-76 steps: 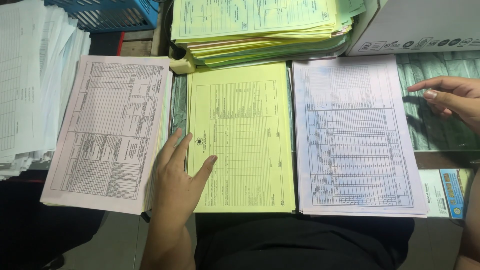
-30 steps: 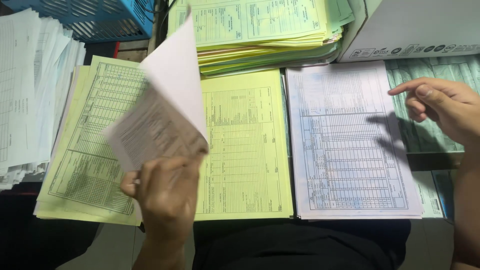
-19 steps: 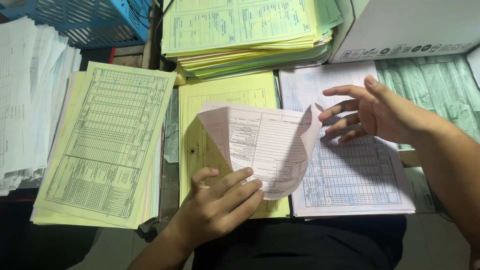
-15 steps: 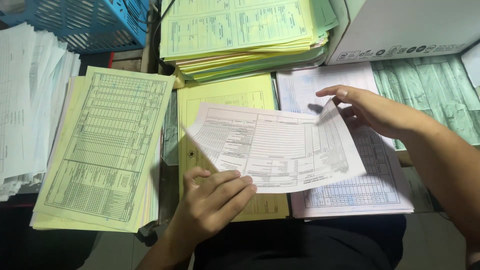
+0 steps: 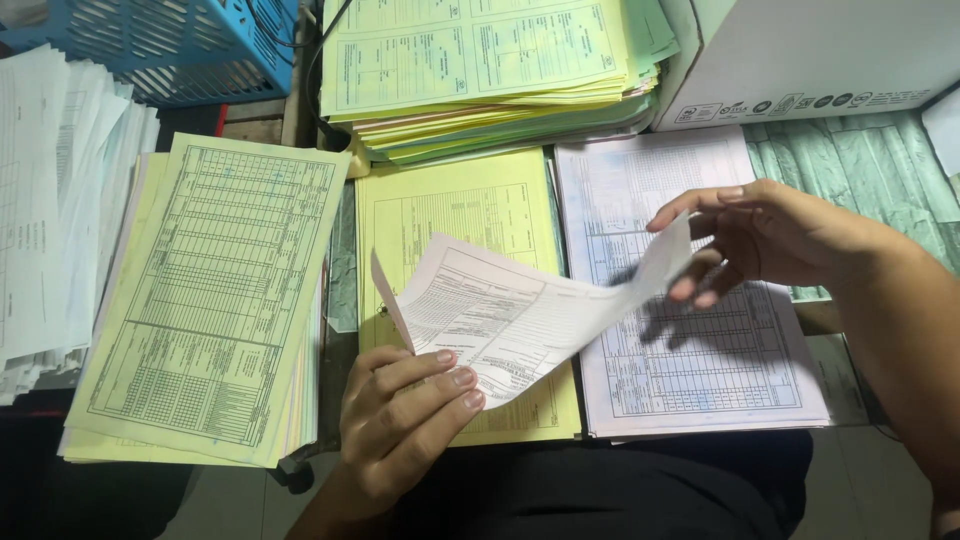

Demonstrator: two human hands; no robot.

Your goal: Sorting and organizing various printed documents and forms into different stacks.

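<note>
Pale form sheet [image 5: 520, 325] pinched between left-hand fingers [image 5: 440, 385]; right-hand fingers [image 5: 700, 205] at its far corner.

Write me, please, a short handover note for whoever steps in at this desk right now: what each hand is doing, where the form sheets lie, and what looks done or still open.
Left hand: grips the lower edge of a pale pink form sheet, held in the air over the desk.
Right hand: fingers at the sheet's far right end, over the white-blue pile.
Piles: yellow pile at left, yellow pile in the middle partly under the sheet, tall mixed stack at the back.
Done: the pink sheet is off any pile.
Left: it has not been laid down; which pile it belongs to cannot be told.
</note>
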